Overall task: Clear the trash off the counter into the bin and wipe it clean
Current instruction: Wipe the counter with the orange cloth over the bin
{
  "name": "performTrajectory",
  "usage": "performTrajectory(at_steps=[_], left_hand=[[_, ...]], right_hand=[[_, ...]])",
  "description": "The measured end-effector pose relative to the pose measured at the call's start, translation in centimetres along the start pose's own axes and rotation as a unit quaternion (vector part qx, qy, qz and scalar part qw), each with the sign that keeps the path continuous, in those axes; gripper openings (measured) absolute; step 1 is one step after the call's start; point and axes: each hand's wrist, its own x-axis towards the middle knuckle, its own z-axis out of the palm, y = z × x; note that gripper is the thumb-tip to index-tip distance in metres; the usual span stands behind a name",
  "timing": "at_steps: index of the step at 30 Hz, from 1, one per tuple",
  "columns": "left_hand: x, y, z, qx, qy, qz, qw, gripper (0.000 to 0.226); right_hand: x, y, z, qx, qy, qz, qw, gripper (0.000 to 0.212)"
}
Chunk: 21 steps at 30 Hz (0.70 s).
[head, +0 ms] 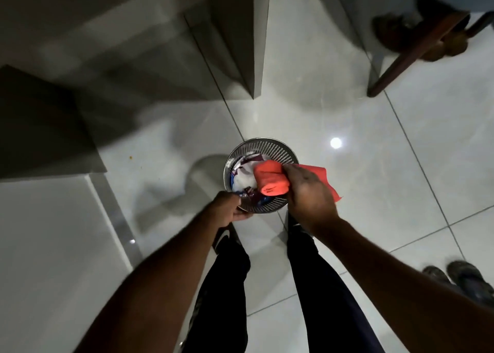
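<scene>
At the far left the pale table (pixel 48 232) edge runs beside me. My left hand (pixel 231 209) is closed on the near rim of the perforated metal bin (pixel 270 145), fingers curled around it. The bin stands on the glossy white tiled floor (pixel 361 171) just ahead of my feet, with white and purple wrappers (pixel 244 177) crumpled inside. Over its right side, my right hand (pixel 307 192) grips an orange cloth (pixel 270 179), fingers wrapped tight around the bunched part, one loose corner hanging past the rim. Sandals (pixel 465 278) lie at far right.
</scene>
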Motion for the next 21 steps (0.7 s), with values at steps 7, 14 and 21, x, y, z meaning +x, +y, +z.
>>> performTrajectory(at_steps=[7,14,21], left_hand=[[-6.5,3.0,-0.6,0.038,0.05,0.05,0.997,0.024],[-30.7,11.6,-0.8,0.122,0.054,0.408,0.903,0.031],[-56.0,20.9,-3.7,0.371,-0.035,0.605,0.704,0.029]], right_hand=[[-0.4,-4.7,-1.3,0.008,-0.082,0.041,0.996,0.068],[-5.7,-17.2,-18.0,-0.049,0.157,-0.043,0.985,0.046],[-11.0,-22.4,-31.2,0.33,0.238,0.083,0.91,0.099]])
